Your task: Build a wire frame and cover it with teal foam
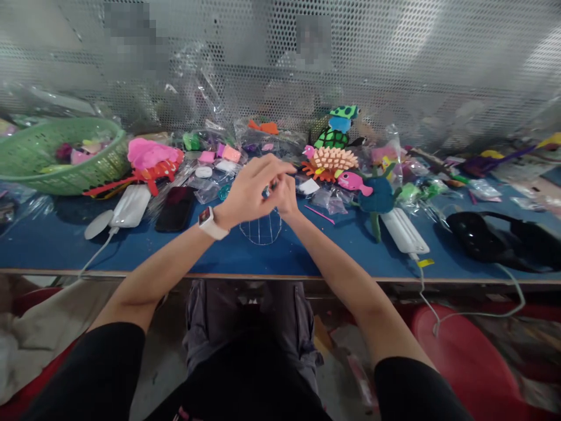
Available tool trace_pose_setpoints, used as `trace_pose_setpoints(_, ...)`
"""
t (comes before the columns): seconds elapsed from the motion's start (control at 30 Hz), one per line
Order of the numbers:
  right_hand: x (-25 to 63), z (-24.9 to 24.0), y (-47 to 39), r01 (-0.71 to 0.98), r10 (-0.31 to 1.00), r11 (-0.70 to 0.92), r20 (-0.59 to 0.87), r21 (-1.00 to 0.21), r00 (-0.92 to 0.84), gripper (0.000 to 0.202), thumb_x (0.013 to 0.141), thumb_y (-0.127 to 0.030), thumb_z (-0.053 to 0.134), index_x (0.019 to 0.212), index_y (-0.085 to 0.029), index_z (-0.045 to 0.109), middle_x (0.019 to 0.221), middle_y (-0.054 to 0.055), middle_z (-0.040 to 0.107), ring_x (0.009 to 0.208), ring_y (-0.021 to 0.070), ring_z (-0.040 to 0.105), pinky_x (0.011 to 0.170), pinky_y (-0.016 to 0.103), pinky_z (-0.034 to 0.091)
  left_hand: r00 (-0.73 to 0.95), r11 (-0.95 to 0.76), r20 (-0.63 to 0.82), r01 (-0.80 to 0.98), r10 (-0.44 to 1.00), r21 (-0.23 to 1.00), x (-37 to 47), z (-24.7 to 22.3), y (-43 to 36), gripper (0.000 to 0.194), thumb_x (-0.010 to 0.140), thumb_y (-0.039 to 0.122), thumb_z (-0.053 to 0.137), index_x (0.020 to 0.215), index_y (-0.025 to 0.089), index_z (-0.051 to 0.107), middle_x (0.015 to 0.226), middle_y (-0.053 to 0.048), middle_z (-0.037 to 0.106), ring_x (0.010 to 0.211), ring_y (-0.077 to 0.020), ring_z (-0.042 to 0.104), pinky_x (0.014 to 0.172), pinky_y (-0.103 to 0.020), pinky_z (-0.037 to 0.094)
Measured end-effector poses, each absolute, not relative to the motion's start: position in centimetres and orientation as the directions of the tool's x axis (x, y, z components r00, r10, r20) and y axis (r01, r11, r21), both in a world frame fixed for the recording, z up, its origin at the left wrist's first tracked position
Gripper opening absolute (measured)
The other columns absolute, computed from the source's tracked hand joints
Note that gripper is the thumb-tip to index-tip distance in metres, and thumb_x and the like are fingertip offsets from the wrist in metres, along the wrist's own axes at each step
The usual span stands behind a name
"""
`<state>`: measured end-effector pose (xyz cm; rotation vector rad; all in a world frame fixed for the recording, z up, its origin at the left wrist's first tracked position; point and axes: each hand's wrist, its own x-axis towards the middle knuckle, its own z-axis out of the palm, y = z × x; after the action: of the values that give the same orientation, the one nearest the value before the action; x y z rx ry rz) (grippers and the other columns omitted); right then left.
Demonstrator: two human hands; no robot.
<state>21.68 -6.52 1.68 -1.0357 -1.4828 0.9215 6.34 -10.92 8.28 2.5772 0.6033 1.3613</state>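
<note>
Left hand and right hand were together, fingers meeting, probably to steady something tiny; couldn't tell what, if anything, they gripped. The wire outline sat on the desk just below, handily near.

The small item between the left hand and right hand is too obscured to identify; near nine o'clock, the edge crops the green basket.

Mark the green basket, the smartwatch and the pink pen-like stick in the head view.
green basket (pixel 65 176): head view, front wall
smartwatch (pixel 205 216): head view, screen
pink stick (pixel 319 214): head view, middle of shaft
</note>
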Motion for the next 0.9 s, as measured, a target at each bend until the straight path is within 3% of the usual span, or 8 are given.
trace_pose_setpoints(0.1,21.6,2.3,-4.6,-0.059,0.978,0.198,0.201,-0.978,-0.048,0.078,0.099,-0.105,0.047,0.087,-0.029,0.06,0.07,0.001,0.05,0.072,0.0227,0.061,0.065,0.039,0.056,0.508,-0.851,0.731,0.489,0.456,0.191,5.0,5.9,-6.1,0.04,0.105,0.025,0.067,0.145,0.024,0.071,0.142,-0.016,0.076,0.141,-0.0397,0.071,0.124,-0.069,0.057)
trace_pose_setpoints(0.23,22.2,2.5,-3.0,-0.252,0.962,0.056,0.119,-0.966,-0.244,0.071,0.093,-0.096,0.064,0.106,-0.027,0.07,0.093,0.008,0.071,0.098,0.0302,0.072,0.082,0.047,0.064,0.591,-0.805,0.629,0.585,0.504,0.095,3.3,2.1,-3.8,0.069,0.099,0.025,0.079,0.165,0.018,0.063,0.165,-0.023,0.067,0.156,-0.0458,0.061,0.134,-0.071,0.047)
trace_pose_setpoints(0.37,23.2,1.8,-3.3,-0.267,0.931,0.054,0.145,-0.962,-0.335,0.046,0.08,-0.058,0.082,0.113,-0.027,0.072,0.103,0.006,0.079,0.1,0.029,0.074,0.087,0.045,0.063,0.577,-0.777,0.591,0.612,0.564,0.144,2.7,0.9,-3.2,0.069,0.107,0.034,0.079,0.171,0.019,0.058,0.167,-0.023,0.068,0.157,-0.0432,0.062,0.134,-0.068,0.048)
trace_pose_setpoints(0.43,23.7,1.3,-3.8,-0.231,0.923,0.076,0.155,-0.97,-0.351,0.044,0.071,-0.039,0.083,0.113,-0.026,0.075,0.112,0.004,0.082,0.1,0.0269,0.076,0.091,0.043,0.063,0.581,-0.782,0.582,0.601,0.569,0.165,2.5,0.7,-3.0,0.067,0.108,0.042,0.082,0.168,0.02,0.062,0.164,-0.022,0.07,0.155,-0.0423,0.063,0.133,-0.066,0.049)
trace_pose_setpoints(0.57,24.4,0.6,-4.4,-0.108,0.922,0.21,0.233,-0.972,-0.309,0.057,0.069,-0.032,0.088,0.125,-0.026,0.08,0.133,0.005,0.084,0.118,0.0311,0.076,0.108,0.05,0.064,0.6,-0.808,0.574,0.551,0.557,0.208,2.5,0.4,-2.7,0.075,0.104,0.05,0.089,0.167,0.02,0.064,0.163,-0.021,0.072,0.157,-0.0421,0.063,0.135,-0.065,0.047)
trace_pose_setpoints(0.67,25.0,0.3,-4.2,-0.058,0.927,0.278,0.283,-0.959,-0.245,0.077,0.07,-0.034,0.091,0.144,-0.029,0.074,0.143,0.008,0.081,0.133,0.037,0.074,0.119,0.062,0.062,0.616,-0.827,0.565,0.497,0.549,0.262,2.5,0.2,-2.7,0.08,0.103,0.05,0.091,0.173,0.026,0.061,0.165,-0.018,0.072,0.158,-0.0403,0.063,0.137,-0.066,0.045)
trace_pose_setpoints(0.8,25.5,0.1,-3.9,-0.083,0.93,0.263,0.275,-0.961,-0.242,0.096,0.069,-0.031,0.087,0.161,-0.031,0.06,0.135,0.01,0.084,0.125,0.0374,0.078,0.122,0.067,0.061,0.578,-0.822,0.594,0.476,0.56,0.312,2.4,0.1,-2.6,0.068,0.106,0.048,0.088,0.167,0.029,0.066,0.163,-0.017,0.071,0.156,-0.0392,0.064,0.134,-0.066,0.048)
trace_pose_setpoints(0.9,25.3,0.3,-4.2,-0.107,0.912,0.256,0.277,-0.961,-0.303,0.099,0.072,-0.033,0.087,0.166,-0.032,0.055,0.134,0.009,0.085,0.121,0.0361,0.08,0.119,0.066,0.063,0.524,-0.802,0.636,0.526,0.567,0.283,2.6,0.0,-2.7,0.069,0.103,0.048,0.09,0.164,0.027,0.067,0.16,-0.018,0.071,0.15,-0.0404,0.067,0.129,-0.067,0.051)
